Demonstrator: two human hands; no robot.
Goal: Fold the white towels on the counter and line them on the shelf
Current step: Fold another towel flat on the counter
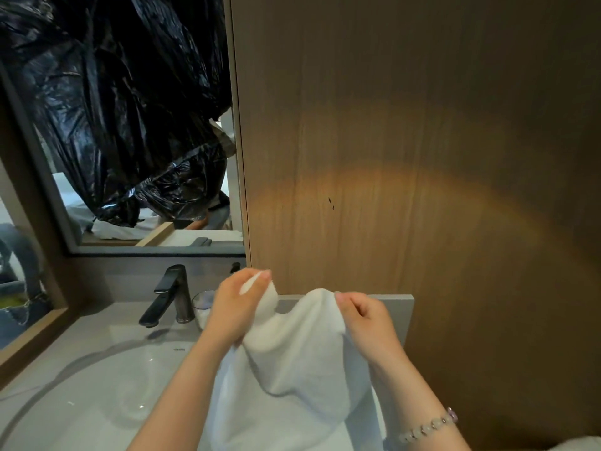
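Forearms fill the near edge of my feed, a beaded bracelet [429,428] on the right wrist. Between them hangs the white towel [302,362], held up over the counter [48,415], not resting flat on it. Left hand [235,309] has thumb and fingers pinched on the towel's top edge at far left; right hand [367,322] has its fingers curled shut on the same edge, further right. The edge sags between the two grips, so corners aren't matched yet, I'd say.

Risks as I read them: the towel's lower part drops out of frame near me, and the sink basin [107,379] sits just left of it. If the cloth swings left, it could drag through the basin and pick up wet. A glass [203,302] stands just behind the left hand, beside the dark faucet [170,294]; a wide shake or elbow move could knock it over. Uneven pinch w/ that sag would give a crooked fold.

Surface: pale, smooth stone-look counter w/ inset basin, little flat room for folding on the left. Room: wood-grain panel [422,141] straight ahead and right, a grey ledge [390,299] at its foot, mirror [136,125] far left partly covered by black plastic sheeting [113,92]. Shelf not in view, as far as I can tell. White shape at near right corner is too cropped to ID.
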